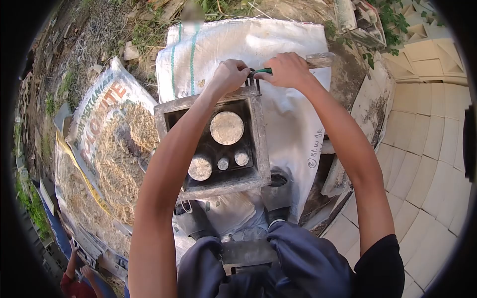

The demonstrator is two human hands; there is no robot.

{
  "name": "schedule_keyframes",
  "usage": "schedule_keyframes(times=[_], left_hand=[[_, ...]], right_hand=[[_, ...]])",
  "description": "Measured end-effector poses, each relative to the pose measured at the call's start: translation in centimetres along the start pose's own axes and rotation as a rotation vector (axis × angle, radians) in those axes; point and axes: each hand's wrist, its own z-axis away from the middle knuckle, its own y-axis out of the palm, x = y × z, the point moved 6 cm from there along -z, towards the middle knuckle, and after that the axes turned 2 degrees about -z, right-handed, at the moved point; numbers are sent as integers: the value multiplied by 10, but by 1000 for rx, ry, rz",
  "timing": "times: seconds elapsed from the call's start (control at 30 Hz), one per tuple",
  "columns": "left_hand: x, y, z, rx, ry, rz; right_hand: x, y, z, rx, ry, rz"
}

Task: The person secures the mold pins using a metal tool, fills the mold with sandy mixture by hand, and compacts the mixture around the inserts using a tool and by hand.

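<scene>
A square grey box frame (264,149) stands in front of me on white woven sacking, with two larger pale discs (226,128) and two small round pieces (241,158) inside. At its far edge, my right hand (285,70) is closed on a green-handled tool (263,71). My left hand (230,75) pinches at a dark metal fitting (252,79) beside the tool's tip; what its fingers hold is too small to make out. My left forearm covers part of the box's left side.
A printed sack (94,111) heaped with pale crumbly material (117,174) lies at the left. Stacked pale tiles (422,164) fill the right side. A wooden piece (320,60) lies beyond my right hand. Another person's arms (73,260) show at the lower left.
</scene>
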Motion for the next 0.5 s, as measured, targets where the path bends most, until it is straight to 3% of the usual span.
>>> schedule_keyframes(times=[0.1,0.13,0.27,0.37,0.5], left_hand=[[3,0,-1,-40,-59,73],[1,-2,0,-35,-54,40],[7,-2,-3,-29,-50,62],[9,-1,-1,-34,-104,151],[-9,-2,6,-22,-11,6]], right_hand=[[-1,2,-7,36,-68,-1],[-3,4,-10,171,-10,-18],[-5,-5,-3,174,2,-16],[-18,7,7,120,63,-133],[-20,17,23,185,127,-386]])
